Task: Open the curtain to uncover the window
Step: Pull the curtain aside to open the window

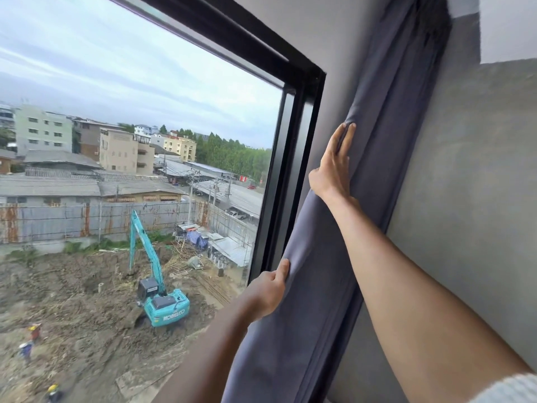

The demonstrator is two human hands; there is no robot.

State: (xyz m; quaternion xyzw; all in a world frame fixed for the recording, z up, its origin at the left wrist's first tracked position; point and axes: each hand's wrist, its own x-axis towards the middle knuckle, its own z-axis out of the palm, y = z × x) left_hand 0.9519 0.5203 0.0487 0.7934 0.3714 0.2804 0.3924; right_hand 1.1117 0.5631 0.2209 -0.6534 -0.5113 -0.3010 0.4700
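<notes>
Gathered into a narrow bundle beside the grey wall, clear of the black frame, so the window shows almost whole. Curtain bunched between two holds, apparently to keep the folds from sliding back over the glass. Above the lower hold, right hand laid flat and open against the cloth, fingers straight and pointing up, pressing rather than clasping; forearm stretched long from the lower right. Below that press, left hand closed on the curtain's edge, thumb over the fold, wrist bent inward.
</notes>
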